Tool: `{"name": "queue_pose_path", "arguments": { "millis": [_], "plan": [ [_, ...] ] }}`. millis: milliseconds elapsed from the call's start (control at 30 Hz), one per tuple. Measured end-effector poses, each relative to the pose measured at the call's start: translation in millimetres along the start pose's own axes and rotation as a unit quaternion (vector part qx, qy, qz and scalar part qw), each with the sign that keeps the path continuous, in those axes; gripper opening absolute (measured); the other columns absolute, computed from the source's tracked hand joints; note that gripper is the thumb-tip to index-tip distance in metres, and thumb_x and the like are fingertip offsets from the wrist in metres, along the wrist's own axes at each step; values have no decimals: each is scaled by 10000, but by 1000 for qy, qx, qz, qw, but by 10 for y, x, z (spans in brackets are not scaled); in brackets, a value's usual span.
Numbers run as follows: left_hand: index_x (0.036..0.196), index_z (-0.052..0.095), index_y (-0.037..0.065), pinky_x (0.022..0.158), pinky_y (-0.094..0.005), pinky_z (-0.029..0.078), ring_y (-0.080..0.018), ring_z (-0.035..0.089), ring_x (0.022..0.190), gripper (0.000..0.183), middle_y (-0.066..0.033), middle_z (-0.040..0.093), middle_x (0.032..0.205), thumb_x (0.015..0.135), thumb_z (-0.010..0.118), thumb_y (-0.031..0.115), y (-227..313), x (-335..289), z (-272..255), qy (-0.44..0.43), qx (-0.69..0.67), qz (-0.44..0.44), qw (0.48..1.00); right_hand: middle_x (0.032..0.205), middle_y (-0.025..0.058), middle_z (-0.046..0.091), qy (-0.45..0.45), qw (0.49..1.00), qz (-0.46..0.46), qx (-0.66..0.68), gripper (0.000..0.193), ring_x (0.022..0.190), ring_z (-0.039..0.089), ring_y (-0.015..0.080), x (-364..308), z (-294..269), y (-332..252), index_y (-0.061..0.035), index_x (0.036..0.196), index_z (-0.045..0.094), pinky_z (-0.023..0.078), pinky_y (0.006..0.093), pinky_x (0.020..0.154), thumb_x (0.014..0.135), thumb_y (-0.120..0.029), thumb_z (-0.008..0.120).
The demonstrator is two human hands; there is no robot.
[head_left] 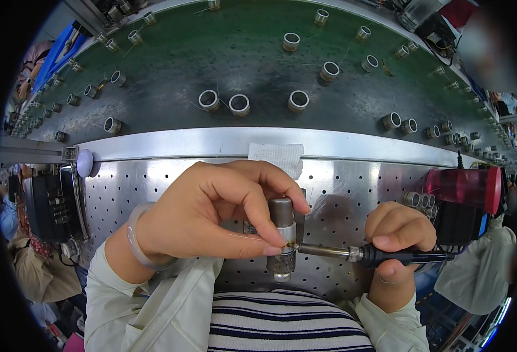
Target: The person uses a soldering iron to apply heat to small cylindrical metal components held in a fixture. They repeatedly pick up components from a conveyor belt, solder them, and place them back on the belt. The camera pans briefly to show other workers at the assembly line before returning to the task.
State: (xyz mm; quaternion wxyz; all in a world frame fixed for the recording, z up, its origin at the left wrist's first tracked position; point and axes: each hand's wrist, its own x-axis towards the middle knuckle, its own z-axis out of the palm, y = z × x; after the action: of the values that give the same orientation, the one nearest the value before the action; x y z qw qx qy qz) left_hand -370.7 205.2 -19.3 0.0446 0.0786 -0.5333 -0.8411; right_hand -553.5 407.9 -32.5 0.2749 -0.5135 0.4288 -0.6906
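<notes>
Between the thumb and fingers of my left hand [208,205] is a metal cylinder [280,212], dark at the top, with a bright silver band and a rounded silver lower end. A thin wire [243,236] runs along the left thumb toward it. My right hand [402,229] is wrapped round the black handle of a soldering iron [329,251], held nearly level. The iron's tip meets the cylinder's right side, just below the silver band and close to my left fingertips. Whether the cylinder also rests on something below is unclear.
Beyond the perforated metal worktop [132,190] runs a dark green conveyor belt [170,64] carrying several short metal rings, some with thin wires. A white cloth [276,157] lies by the belt's rail. At right are a red-pink container [463,189] and several rings [412,199].
</notes>
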Motion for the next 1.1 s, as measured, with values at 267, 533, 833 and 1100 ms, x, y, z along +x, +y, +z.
{"name": "queue_pose_path", "arguments": {
  "millis": [267, 533, 833, 1100],
  "plan": [
    [716, 705, 48, 929, -357, 453, -255, 598, 1010, 167, -207, 622, 1067, 632, 774, -79, -2, 6, 4, -3, 0, 3, 1000, 686, 119, 624, -8, 1000, 0, -2, 302, 573, 586, 210, 19, -11, -7, 40, 872, 648, 444, 266, 516, 649, -63, 824],
    [722, 705, 44, 930, -358, 453, -256, 597, 1017, 161, -206, 621, 1071, 641, 778, -74, -20, 18, 16, -2, -8, 3, 1000, 694, 112, 621, -18, 1000, -2, -4, 323, 575, 585, 206, 4, -31, -5, 40, 897, 654, 448, 265, 517, 643, -57, 828],
    [1108, 641, -48, 844, -300, 506, -246, 605, 1009, 414, -236, 613, 1092, 703, 720, -82, 50, 38, 8, 0, -86, -78, 993, 681, 101, 611, -44, 998, -14, -40, 293, 559, 579, 201, 47, -67, -48, 27, 860, 652, 437, 265, 504, 643, -58, 830],
    [1343, 403, -103, 736, -200, 519, -159, 634, 900, 653, -255, 626, 1047, 756, 687, -62, 77, 97, 37, -3, -99, -121, 988, 673, 95, 604, -53, 997, -25, -52, 312, 552, 569, 197, 52, -92, -33, 16, 862, 657, 423, 265, 492, 643, -99, 848]
  ]
}}
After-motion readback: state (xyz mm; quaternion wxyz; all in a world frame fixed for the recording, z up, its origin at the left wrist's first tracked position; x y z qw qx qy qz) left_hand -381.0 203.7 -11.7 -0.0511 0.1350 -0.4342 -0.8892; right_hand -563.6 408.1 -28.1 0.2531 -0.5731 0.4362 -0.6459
